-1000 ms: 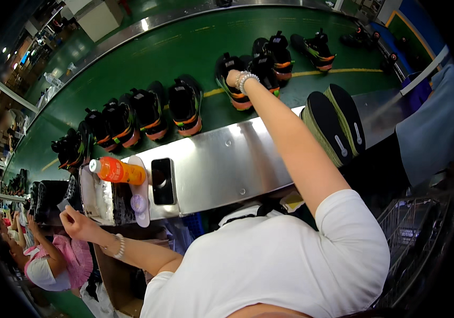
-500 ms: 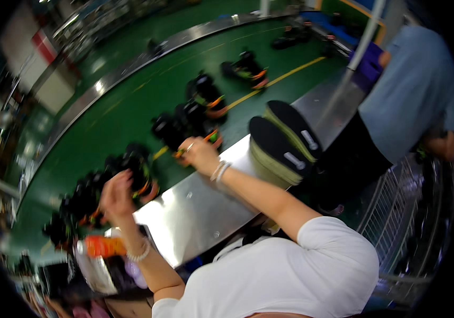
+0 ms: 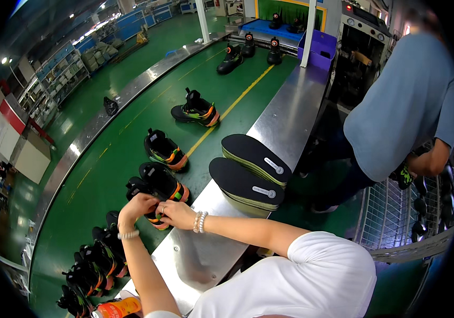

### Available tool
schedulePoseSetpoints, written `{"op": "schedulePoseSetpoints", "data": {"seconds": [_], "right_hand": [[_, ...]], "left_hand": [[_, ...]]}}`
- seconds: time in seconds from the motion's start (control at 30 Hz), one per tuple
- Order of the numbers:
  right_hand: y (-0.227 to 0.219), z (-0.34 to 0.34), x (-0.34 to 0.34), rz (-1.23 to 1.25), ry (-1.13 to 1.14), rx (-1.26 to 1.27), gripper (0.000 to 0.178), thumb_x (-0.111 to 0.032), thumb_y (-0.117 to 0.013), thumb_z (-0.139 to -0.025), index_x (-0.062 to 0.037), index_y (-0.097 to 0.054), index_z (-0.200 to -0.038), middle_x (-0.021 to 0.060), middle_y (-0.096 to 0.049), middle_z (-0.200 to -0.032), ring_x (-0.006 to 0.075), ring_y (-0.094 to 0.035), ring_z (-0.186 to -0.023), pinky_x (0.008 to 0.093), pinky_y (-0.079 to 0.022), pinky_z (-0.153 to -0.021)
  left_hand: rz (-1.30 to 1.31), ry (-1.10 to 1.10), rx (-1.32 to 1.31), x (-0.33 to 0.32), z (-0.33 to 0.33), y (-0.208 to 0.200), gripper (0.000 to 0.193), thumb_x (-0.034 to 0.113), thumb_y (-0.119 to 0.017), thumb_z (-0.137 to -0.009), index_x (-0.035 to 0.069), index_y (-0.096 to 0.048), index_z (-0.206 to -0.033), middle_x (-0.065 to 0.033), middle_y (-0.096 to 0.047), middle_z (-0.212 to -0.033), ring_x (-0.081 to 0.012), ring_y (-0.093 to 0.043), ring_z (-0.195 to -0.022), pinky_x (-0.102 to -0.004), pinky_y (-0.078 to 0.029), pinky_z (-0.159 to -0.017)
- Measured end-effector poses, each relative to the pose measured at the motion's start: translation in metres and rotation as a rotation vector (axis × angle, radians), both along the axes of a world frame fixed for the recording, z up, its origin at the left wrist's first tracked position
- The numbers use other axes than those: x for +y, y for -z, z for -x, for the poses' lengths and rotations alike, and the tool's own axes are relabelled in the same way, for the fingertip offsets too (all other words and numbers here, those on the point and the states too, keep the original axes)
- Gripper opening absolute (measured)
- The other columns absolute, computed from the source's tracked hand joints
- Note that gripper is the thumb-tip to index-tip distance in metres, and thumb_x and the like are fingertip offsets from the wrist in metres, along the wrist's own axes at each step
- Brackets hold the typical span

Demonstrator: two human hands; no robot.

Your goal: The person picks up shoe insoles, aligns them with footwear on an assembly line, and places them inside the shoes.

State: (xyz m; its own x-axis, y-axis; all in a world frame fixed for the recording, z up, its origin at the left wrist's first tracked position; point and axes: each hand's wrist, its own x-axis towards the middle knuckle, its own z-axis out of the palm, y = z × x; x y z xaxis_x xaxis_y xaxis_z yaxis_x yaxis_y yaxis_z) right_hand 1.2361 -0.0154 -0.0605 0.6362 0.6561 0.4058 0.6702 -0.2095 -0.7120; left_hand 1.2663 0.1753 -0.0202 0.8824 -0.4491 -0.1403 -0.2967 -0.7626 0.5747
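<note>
Both my hands meet at a black sneaker (image 3: 137, 186) with orange and green trim, in a row of similar shoes on the green conveyor belt. My left hand (image 3: 137, 208) bends over the shoe's near end with curled fingers. Beside it, my right hand (image 3: 176, 213) has its fingers closed at the same spot, thumb and fingertips close to the left ones. The gripped part is mostly hidden by my fingers. Another sneaker (image 3: 159, 180) stands just to the right. Two stacks of black insoles (image 3: 245, 183) with olive-green layers lie on the metal ledge (image 3: 187, 262) beyond my right wrist.
More sneakers (image 3: 100, 259) line the belt at the near left; others (image 3: 198, 108) stand farther along. An orange bottle (image 3: 121, 307) is at the bottom edge. At right, a person in a blue shirt (image 3: 402, 111) holds a shoe (image 3: 404, 175) over a wire rack (image 3: 383, 225). A purple bin (image 3: 319, 51) stands behind.
My left hand has come across from above the other shoes to join my right hand at the sneaker. The view has turned, showing more of the belt's far end.
</note>
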Motion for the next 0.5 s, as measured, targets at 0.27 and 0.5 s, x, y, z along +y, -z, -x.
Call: {"op": "schedulePoseSetpoints", "data": {"seconds": [0.27, 0.5], "right_hand": [[-0.002, 0.013, 0.024, -0.047, -0.089, -0.043, 0.017, -0.014, -0.059, -0.071, -0.0054, -0.052, -0.084, 0.003, -0.052, -0.083, 0.0212, -0.051, -0.083, 0.0318, -0.045, -0.07], [0.002, 0.016, 0.032, -0.028, -0.065, -0.068, 0.018, -0.015, -0.058, -0.07, -0.0067, -0.05, -0.084, 0.0071, -0.051, -0.084, 0.0248, -0.054, -0.078, 0.0346, -0.046, -0.067]], "left_hand": [[-0.593, -0.499, 0.017, 0.005, 0.013, 0.048, 0.017, 0.012, -0.054, -0.066, -0.002, -0.063, -0.071, -0.0199, -0.061, -0.076, -0.032, -0.06, -0.07, -0.0383, -0.047, -0.062], [-0.636, -0.4, 0.143, 0.008, 0.0, 0.064, 0.019, 0.018, -0.055, -0.065, 0.001, -0.064, -0.07, -0.0187, -0.061, -0.076, -0.0306, -0.06, -0.068, -0.038, -0.047, -0.059]]}}
